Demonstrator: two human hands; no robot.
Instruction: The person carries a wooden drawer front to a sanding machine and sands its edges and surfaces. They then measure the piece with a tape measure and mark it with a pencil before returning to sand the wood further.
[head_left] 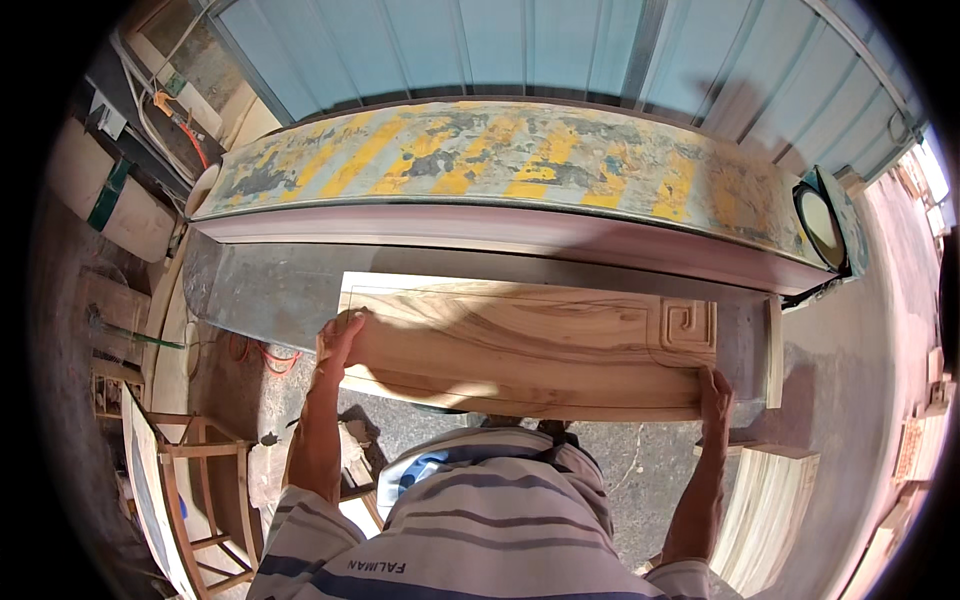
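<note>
We see a flat wooden board (520,350) held across the front of a person in a striped shirt (490,535). Our left hand (339,340) is closed tight on the left end, with the thumb up on the board. Our right hand (715,393) grips the right end, close to the near corner, and we cannot see all of its fingers. The far part of the board is over a grey table (265,285), and the near part sticks out past it, above the floor. We cannot tell if the board touches the table. Near its far right corner we see a square swirl (688,325) cut into the wood, and thin dark lines run near the edges. Bright sun and shade fall across it. Behind the table there is a long pink band (500,235), under a long, worn cover (480,160) with yellow stripes. Past that is a pale blue wall (400,45). Down on our left is a wooden frame with legs (208,450), and down on our right is a pile of boards (770,510).
</note>
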